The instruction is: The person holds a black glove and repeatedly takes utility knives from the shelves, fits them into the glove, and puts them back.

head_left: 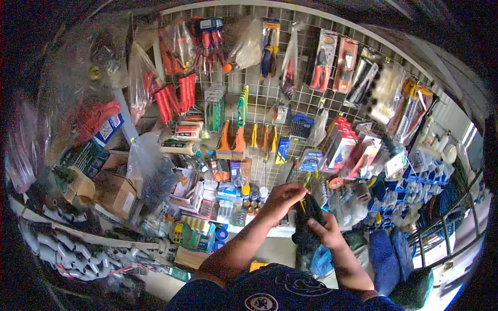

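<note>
Far left: clear plastic bags (26,145) hanging, white pipe fittings (65,255) piled below them. Next, an opened cardboard box (115,194), with a translucent plastic bag (144,159) bulging just to its right. Then red packs (176,96) hung high and a paint roller (179,147) lying under them. Wire grid (257,110) covers the back wall, most of the carded tools are on it; orange scrapers (232,142) at mid height, small capped bottles (254,193) on the shelf below. Left hand (284,198) comes up in front of that shelf, fingers bent, fingertips at the upper end of a black item (309,212); looks like a light touch or pinch there, can't tell how tight or whether it has hold of anything. Black item is roughly mid-frame, slightly right, between the two hands, held up in front of the chest, long axis near upright with a slight tilt. Exact type unclear, too dark. Right hand (327,231) is lower, curled round the item's right side, thumb on the near face, so that grip is closed on it. Blue plastic bag (321,260) just below that hand. Further right: red boxed packs (340,145) on the grid, dark blue rolls (383,262) standing low, blue racks (417,181) with bagged parts.
</note>
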A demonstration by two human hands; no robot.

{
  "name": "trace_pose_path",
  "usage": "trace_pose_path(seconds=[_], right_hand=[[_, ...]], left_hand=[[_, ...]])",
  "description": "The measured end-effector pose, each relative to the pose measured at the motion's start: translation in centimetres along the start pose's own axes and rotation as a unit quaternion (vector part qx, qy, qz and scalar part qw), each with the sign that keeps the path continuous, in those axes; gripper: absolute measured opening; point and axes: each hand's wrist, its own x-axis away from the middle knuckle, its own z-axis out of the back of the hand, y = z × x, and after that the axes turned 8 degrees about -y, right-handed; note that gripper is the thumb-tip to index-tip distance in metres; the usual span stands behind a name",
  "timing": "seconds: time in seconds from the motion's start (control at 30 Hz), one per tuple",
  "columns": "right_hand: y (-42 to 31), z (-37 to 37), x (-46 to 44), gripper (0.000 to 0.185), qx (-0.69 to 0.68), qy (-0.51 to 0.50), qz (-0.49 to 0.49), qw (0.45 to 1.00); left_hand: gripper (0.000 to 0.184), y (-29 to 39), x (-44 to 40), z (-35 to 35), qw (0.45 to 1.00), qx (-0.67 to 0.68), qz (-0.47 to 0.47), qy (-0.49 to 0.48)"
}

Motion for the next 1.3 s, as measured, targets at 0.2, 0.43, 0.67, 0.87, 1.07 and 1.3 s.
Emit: trace_pose_path(seconds=[0.2, 0.43, 0.67, 0.87, 1.07, 1.3], right_hand=[[-0.6, -0.5, -1.6, 0.031, 0.045, 0.009, -0.121, 0.992], [-0.3, -1.4, -4.8, 0.028, -0.004, -0.012, -0.152, 0.988], [-0.1, -5.9, -7.9, 0.027, -0.184, 0.096, -0.129, 0.97], [5.7, -7.3, -9.0, 0.029, -0.212, 0.179, -0.124, 0.953], [2.5, -10.2, -10.0, 0.037, -0.189, 0.104, -0.086, 0.973], [2.7, -13.4, -11.4, 0.062, 0.009, 0.052, 0.032, 0.998]], left_hand=[[0.02, 0.0, 0.3, 4.4, 0.989, -0.128, -0.006, -0.074], [0.021, 0.2, -0.6, 7.9, 0.988, -0.141, -0.048, -0.037], [0.016, 1.5, -0.5, 11.4, 0.966, -0.214, -0.138, 0.036], [0.029, 0.9, 0.9, 12.0, 0.993, -0.037, -0.06, -0.093], [0.035, 0.4, 1.9, 12.8, 0.994, -0.101, -0.044, 0.015], [0.025, -4.7, 2.6, 15.5, 0.932, 0.309, 0.114, 0.151]])
